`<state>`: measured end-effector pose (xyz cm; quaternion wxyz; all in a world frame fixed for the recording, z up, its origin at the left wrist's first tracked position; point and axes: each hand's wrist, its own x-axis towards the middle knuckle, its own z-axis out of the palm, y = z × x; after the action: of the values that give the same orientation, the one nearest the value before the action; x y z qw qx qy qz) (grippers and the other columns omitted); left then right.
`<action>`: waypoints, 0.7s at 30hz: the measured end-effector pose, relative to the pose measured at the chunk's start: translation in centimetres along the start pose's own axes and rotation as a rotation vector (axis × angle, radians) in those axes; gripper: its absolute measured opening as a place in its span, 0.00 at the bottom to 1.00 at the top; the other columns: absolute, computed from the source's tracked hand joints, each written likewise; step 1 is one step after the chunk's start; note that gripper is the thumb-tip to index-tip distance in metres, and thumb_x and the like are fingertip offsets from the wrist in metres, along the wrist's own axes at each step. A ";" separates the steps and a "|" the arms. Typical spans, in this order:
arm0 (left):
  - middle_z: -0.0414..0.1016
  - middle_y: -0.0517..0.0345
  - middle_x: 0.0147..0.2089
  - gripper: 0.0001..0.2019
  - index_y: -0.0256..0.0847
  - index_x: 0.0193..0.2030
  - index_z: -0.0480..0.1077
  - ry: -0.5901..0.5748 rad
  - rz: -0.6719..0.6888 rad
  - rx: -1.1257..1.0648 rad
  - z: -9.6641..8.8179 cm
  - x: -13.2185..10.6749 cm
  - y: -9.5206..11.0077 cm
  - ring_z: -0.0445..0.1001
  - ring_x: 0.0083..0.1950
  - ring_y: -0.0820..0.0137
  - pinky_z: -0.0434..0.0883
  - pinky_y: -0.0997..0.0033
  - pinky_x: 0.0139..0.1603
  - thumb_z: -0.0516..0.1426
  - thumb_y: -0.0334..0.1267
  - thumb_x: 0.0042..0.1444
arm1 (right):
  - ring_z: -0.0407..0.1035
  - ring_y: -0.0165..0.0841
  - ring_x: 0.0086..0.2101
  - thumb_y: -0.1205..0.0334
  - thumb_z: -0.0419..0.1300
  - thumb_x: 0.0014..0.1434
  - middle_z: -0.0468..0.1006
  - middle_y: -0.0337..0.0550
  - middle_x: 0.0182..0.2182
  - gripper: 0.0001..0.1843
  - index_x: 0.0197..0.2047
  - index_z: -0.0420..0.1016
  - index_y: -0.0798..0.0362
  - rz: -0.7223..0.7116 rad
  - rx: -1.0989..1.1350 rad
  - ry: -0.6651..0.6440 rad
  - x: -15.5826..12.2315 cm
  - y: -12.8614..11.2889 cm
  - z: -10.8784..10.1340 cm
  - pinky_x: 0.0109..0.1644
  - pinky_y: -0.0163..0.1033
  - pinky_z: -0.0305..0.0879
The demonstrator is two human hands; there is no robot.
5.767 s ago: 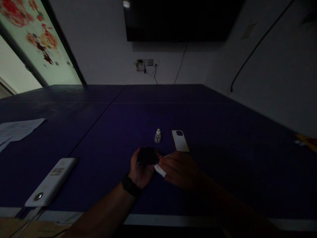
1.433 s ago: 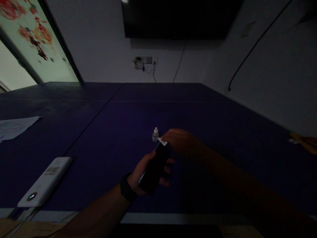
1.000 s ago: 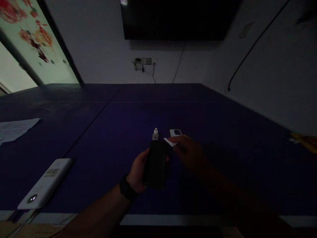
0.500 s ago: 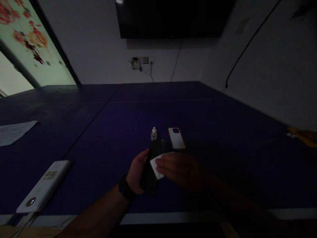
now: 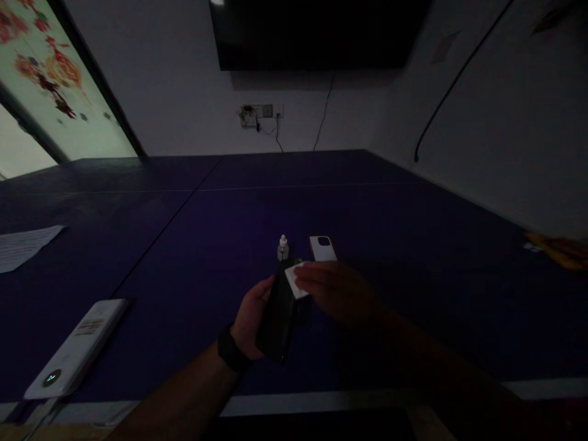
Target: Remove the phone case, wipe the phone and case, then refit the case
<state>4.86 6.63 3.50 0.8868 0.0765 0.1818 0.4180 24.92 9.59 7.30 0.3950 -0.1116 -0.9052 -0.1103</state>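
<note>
Left hand (image 5: 250,318) curls round a black phone (image 5: 278,318), held tilted above the bench (image 5: 184,245) — right hand (image 5: 335,294), fingers together, presses a white wipe (image 5: 294,282) to its surface — a small dropper bottle (image 5: 283,248) and a white-backed phone (image 5: 323,248) lie just beyond.

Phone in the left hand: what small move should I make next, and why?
I'd probably slide the white wipe down the dark phone toward its lower end: the wipe sits only at the upper end, under the right-hand grip, while the left-hand grip holds the phone.
</note>
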 end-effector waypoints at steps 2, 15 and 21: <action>0.79 0.49 0.33 0.16 0.31 0.44 0.75 0.009 -0.012 0.012 0.0 0.2 0.1 0.78 0.31 0.68 0.72 0.71 0.35 0.50 0.41 0.67 | 0.72 0.34 0.56 0.73 0.55 0.68 0.81 0.53 0.51 0.14 0.54 0.74 0.61 0.025 -0.049 0.038 0.0 1.2 0.3 0.58 0.42 0.75; 0.74 0.55 0.23 0.19 0.35 0.36 0.74 0.060 -0.021 0.068 0.2 -0.2 0.0 0.72 0.22 0.72 0.66 0.75 0.24 0.49 0.47 0.67 | 0.70 0.36 0.59 0.72 0.51 0.70 0.80 0.54 0.52 0.15 0.56 0.73 0.64 -0.053 0.019 -0.015 -0.1 0.0 0.2 0.59 0.44 0.74; 0.77 0.53 0.27 0.18 0.34 0.40 0.75 0.031 0.050 0.126 1.0 -0.6 0.0 0.74 0.25 0.71 0.68 0.73 0.27 0.51 0.46 0.66 | 0.73 0.33 0.55 0.71 0.53 0.70 0.83 0.48 0.47 0.13 0.51 0.77 0.60 -0.079 -0.014 0.039 -0.2 -1.3 0.6 0.56 0.38 0.76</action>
<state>4.85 6.21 4.55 0.8666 0.1302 0.2195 0.4287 24.30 8.45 6.62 0.4070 -0.0765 -0.9003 -0.1342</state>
